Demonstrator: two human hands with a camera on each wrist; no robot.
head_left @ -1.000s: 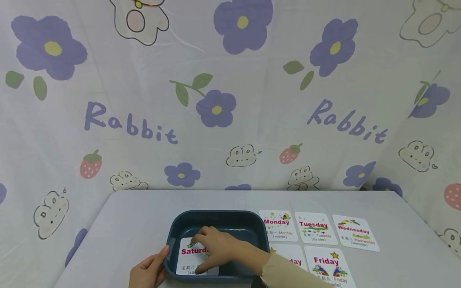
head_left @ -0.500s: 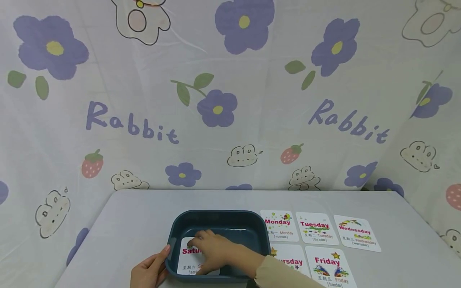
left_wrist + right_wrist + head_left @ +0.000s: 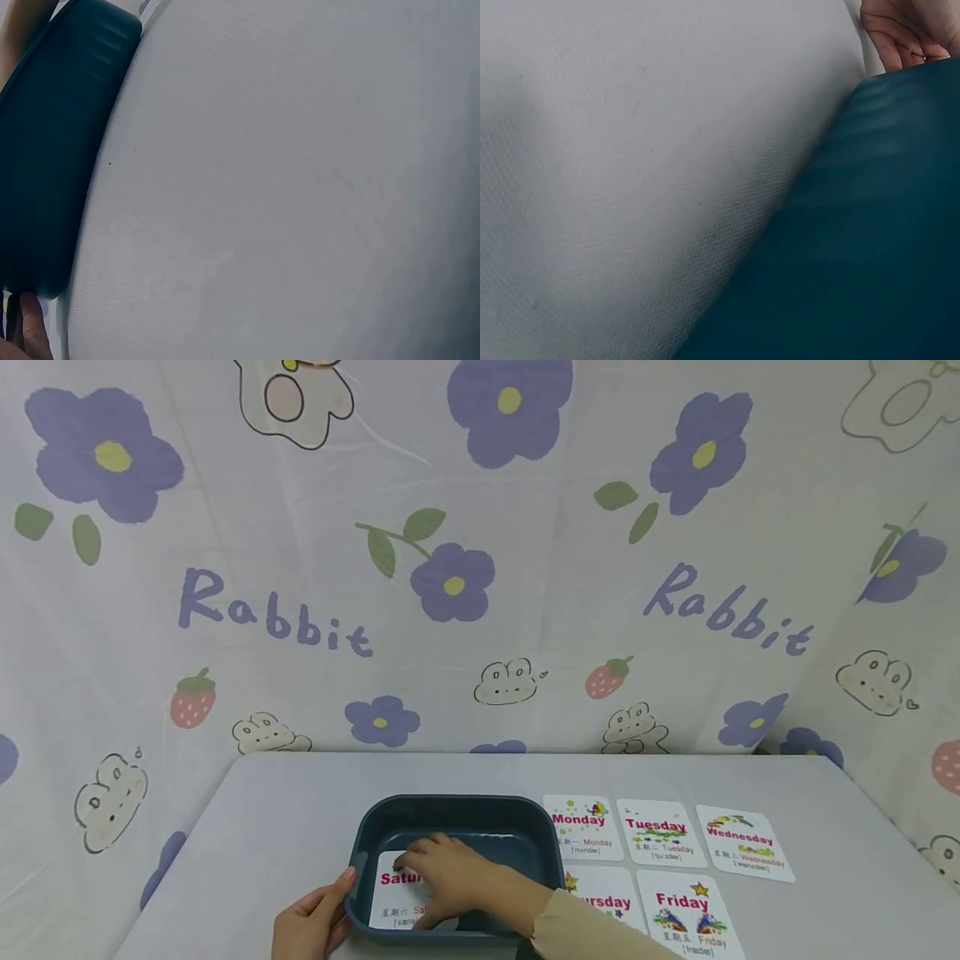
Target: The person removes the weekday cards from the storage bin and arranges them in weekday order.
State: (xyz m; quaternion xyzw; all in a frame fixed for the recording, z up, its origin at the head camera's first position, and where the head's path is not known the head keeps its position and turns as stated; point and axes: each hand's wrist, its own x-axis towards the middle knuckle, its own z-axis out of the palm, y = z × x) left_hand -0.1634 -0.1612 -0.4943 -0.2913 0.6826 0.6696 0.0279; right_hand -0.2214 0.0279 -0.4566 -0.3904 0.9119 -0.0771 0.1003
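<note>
A dark teal rectangular tray [image 3: 495, 802] stands on the table. My left hand [image 3: 311, 920] holds its left wall, with the thumb on the rim; the left wrist view shows its fingers against the tray's outside [image 3: 52, 172]. Inside the tray, at the left, lies a white Saturday card [image 3: 386, 906]. My right hand [image 3: 453, 877] reaches over the tray's front rim and grips this card, fingers toward its far edge and thumb at its near edge. The hand covers the card's right part. In the right wrist view the tray's outer wall [image 3: 870, 217] fills the lower right.
Right of the tray lie word cards: Monday [image 3: 581, 828], Tuesday [image 3: 662, 835], Wednesday [image 3: 742, 842], Thursday [image 3: 600, 903] and Friday [image 3: 690, 914]. The tray and the beige sleeve [image 3: 592, 931] partly cover Thursday. A printed cloth [image 3: 525, 635] hangs behind the white table [image 3: 285, 818].
My right hand's fingers have come slightly farther over the Saturday card, covering more of its red word. The left hand and the tray stay as they were.
</note>
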